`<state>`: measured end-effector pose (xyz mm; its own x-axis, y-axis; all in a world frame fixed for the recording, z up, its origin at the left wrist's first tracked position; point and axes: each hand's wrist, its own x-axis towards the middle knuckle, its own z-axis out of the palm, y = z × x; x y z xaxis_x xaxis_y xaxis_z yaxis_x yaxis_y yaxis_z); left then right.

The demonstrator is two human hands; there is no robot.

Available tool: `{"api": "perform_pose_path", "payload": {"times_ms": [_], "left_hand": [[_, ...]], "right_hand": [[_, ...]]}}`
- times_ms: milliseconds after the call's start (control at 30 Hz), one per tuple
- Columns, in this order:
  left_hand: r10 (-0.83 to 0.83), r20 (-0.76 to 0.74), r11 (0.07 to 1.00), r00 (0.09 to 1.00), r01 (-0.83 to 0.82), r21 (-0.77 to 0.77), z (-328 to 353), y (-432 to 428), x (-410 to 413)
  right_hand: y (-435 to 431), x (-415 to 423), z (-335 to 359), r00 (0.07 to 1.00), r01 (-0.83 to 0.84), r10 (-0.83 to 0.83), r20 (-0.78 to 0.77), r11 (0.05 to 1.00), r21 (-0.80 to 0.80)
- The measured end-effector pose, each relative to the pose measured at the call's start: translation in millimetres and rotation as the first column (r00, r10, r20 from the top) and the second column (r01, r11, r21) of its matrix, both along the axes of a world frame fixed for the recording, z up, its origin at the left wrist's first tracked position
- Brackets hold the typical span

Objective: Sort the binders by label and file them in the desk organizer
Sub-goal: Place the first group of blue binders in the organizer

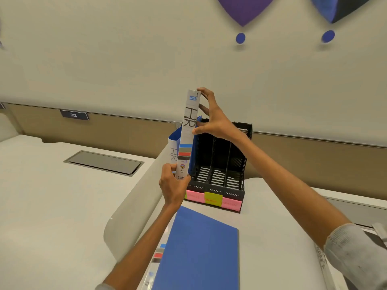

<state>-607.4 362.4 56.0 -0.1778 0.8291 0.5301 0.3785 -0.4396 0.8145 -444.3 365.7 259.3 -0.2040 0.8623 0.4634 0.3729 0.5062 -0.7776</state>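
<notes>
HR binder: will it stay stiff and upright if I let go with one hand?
Probably stiff: the HR binder stands straight with no bend between the left hand at its foot and the right hand at its top. Likely tippy on its own: it is tall with a narrow spine.

Ahead of me rises a plain cream wall [125,49], evenly lit. High on it hang a purple teardrop-shaped panel [243,9] and a blue-and-black one [335,9], with a small round blue disc [240,38] under each. Lower runs a tan band [125,130] bearing a dark blue plaque [74,115] reading 213. Below it lies the smooth white counter [52,206], with a grey rectangular hatch [104,162] set into it at my left.
</notes>
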Motion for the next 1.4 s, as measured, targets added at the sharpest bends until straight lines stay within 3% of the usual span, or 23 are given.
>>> {"api": "perform_pose_path", "payload": {"times_ms": [400, 700, 967, 1133, 1400], "left_hand": [[-0.012, 0.038, 0.996, 0.999, 0.016, -0.090, -37.1, 69.2, 27.2], [-0.055, 0.065, 0.986, 0.996, 0.064, -0.152, -70.1, 74.0, 12.6], [-0.118, 0.009, 0.893, 0.993, 0.110, -0.436, -81.2, 95.3, -13.6], [-0.232, 0.011, 0.878, 0.973, 0.215, -0.428, -80.9, 104.8, -25.8], [-0.148, 0.058, 0.911, 0.987, 0.159, -0.382, -77.0, 86.1, -12.0]], "right_hand": [[57.2, 13.9, -54.5, 0.993, 0.119, -0.118, -0.024, 0.990, 0.076], [80.8, 5.2, -84.9, 0.993, 0.109, -0.113, 0.018, 0.985, 0.137], [87.0, 10.6, -89.0, 0.985, 0.151, -0.165, 0.054, 0.968, 0.198], [84.1, 12.0, -88.0, 0.977, 0.182, -0.201, 0.077, 0.963, 0.201], [79.6, 14.8, -73.6, 0.970, 0.102, -0.140, 0.199, 0.977, 0.189]]}}
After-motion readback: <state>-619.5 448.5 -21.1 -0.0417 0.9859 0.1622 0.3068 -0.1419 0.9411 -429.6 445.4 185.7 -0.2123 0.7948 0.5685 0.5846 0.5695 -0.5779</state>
